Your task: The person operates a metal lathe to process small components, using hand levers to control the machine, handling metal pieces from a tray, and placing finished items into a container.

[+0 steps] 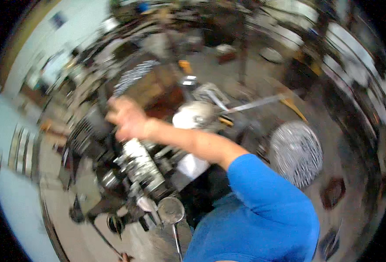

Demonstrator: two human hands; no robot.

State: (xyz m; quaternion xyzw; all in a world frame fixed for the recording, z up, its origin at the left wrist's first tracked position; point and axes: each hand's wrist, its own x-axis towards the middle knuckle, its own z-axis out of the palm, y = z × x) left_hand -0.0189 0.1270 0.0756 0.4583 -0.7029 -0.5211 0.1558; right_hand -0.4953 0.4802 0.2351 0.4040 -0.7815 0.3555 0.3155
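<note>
My right arm, in a blue sleeve, reaches across from the lower right. My right hand (129,118) is above the far end of a metalworking machine (143,168), beside a dark finned motor housing (84,134). Motion smears its fingers, and I cannot make out anything held in them. A round pale metal disc (171,209) sits at the machine's near end, with a thin rod running down from it. My left hand does not show clearly; a small brownish thing at the lower edge, by the end of a dark lever (103,239), is too small to name.
Shiny thin metal pieces (134,76) are heaped past my hand. A pale rounded object (195,114) and a long flat metal bar (258,103) are beyond my forearm. To the right stands a round container of small shiny pieces (296,153). Clutter lines the far side.
</note>
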